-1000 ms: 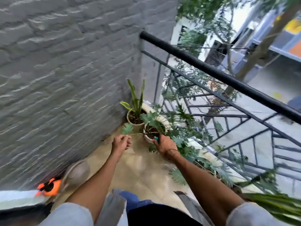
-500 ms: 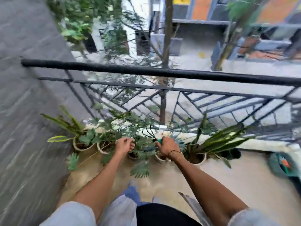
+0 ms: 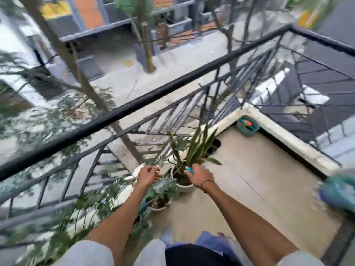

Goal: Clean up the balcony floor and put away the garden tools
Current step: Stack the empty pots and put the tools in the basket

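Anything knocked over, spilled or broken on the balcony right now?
Nothing stands out. The pots by the railing stand upright, and the floor shows no spill. The right hand grips a teal-handled tool.

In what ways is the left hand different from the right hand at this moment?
1. The right hand grips a teal-handled tool; the left hand is curled, with no tool visible in it.
2. The right hand wears a dark wrist band; the left wrist is bare.
Both reach out over the potted plants.

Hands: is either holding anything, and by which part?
Right hand grips a teal-handled tool by its handle. Left hand is curled; whether it holds anything cannot be told.
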